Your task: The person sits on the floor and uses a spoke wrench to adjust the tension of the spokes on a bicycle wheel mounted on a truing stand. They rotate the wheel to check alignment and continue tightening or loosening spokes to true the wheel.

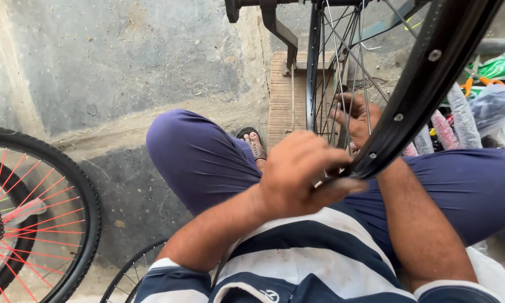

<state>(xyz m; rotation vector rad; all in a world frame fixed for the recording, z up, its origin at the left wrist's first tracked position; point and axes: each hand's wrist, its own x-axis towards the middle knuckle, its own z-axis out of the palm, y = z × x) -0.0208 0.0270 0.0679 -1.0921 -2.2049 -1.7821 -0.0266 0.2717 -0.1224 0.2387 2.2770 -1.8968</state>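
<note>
A black bicycle rim (432, 78) with thin steel spokes (342, 84) stands on edge in front of me, between my knees. My left hand (297, 174) is closed around a small grey tool (342, 182) pressed against the rim's near edge. My right hand (356, 118) reaches behind the rim among the spokes, fingers curled around them. I sit with blue trousers (202, 157) and a striped shirt (308, 252). A sandalled foot (254, 143) shows below the rim.
A bicycle wheel with a black tyre and red spokes (39, 224) stands at the left. Another bare rim (132, 275) lies near my left elbow. A wooden block (286, 95) sits on the concrete floor ahead. Wrapped parts and bags (488, 106) pile up at the right.
</note>
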